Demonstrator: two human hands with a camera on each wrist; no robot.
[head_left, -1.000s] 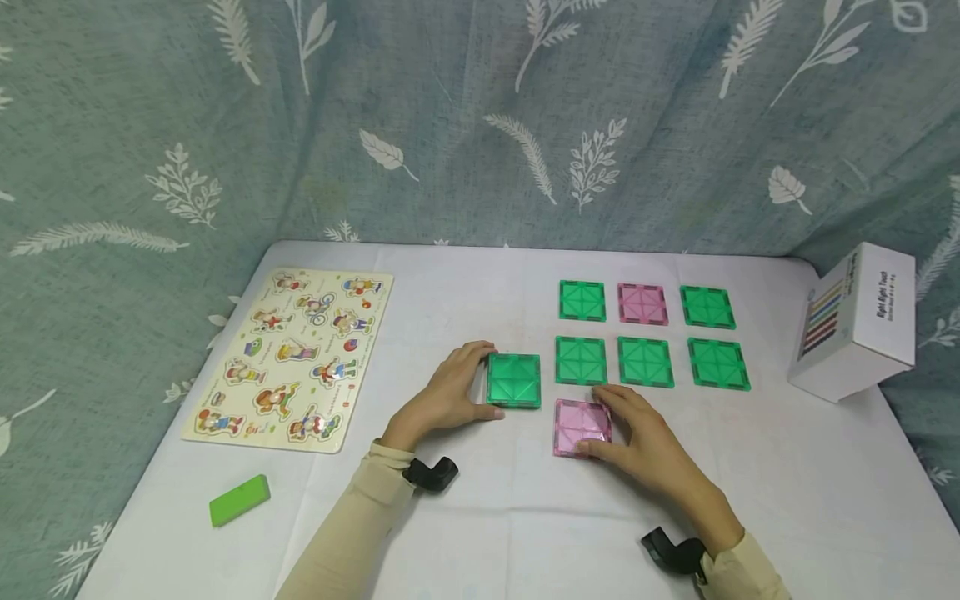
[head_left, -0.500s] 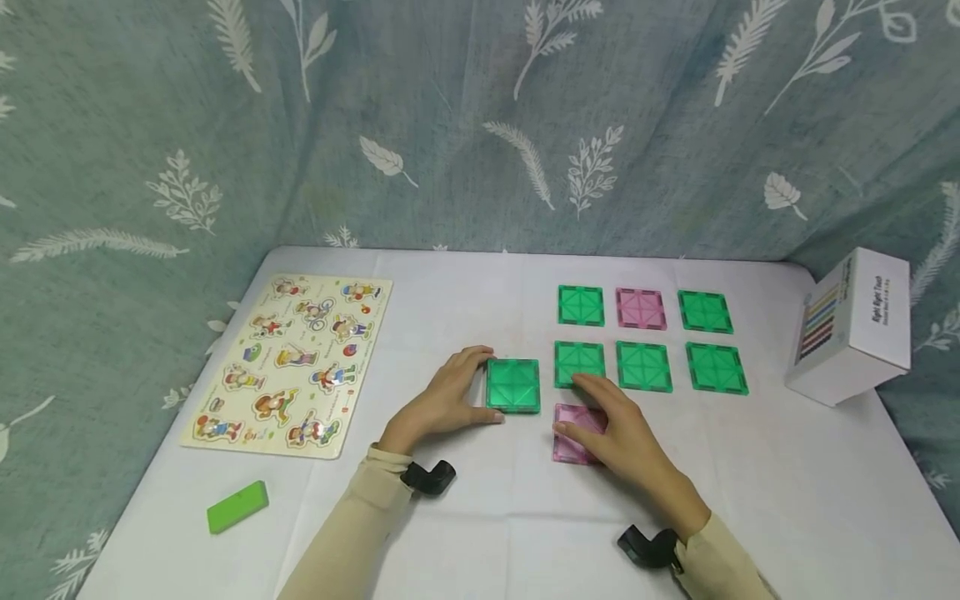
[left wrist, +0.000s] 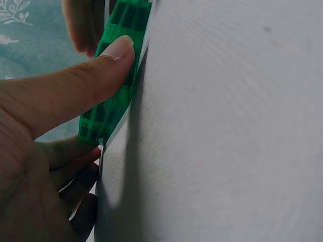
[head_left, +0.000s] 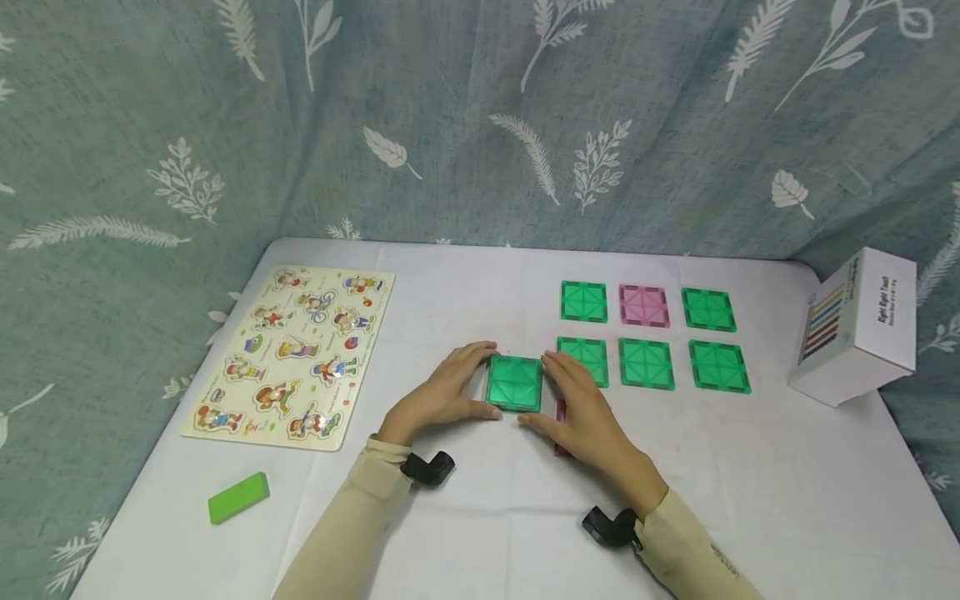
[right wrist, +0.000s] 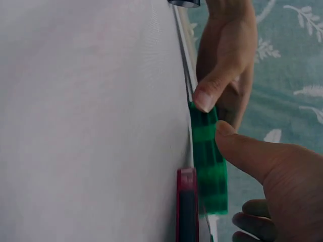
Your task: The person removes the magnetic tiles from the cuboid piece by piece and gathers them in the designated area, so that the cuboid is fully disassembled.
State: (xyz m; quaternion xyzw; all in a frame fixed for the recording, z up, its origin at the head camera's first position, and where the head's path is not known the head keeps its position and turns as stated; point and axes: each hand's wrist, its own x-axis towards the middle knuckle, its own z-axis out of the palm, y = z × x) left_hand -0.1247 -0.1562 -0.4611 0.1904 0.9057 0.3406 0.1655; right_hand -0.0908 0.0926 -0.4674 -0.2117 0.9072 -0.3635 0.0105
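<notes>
A short stack of clear green square magnetic tiles (head_left: pixel 513 384) lies on the white tablecloth. My left hand (head_left: pixel 442 392) holds it at its left side, the thumb (left wrist: pixel 113 60) on its near edge. At the stack's right side is my right hand (head_left: pixel 592 417), thumb and fingers spread around the near and far corners. Its thumb (right wrist: pixel 242 148) appears beside the green edge in the right wrist view; I cannot tell whether it touches. Under the right hand lies a pink tile (right wrist: pixel 186 201), mostly hidden in the head view.
Beyond the right hand, single tiles lie in two rows, including a green one (head_left: pixel 647 363) and a pink one (head_left: pixel 643 306). A white box (head_left: pixel 862 325) stands at the right. On the left are a picture puzzle board (head_left: pixel 292 358) and a green block (head_left: pixel 238 497).
My right hand has let go of the pink tile and moved left to the green stack. The pink tile stays in place. My left hand keeps its place at the stack.
</notes>
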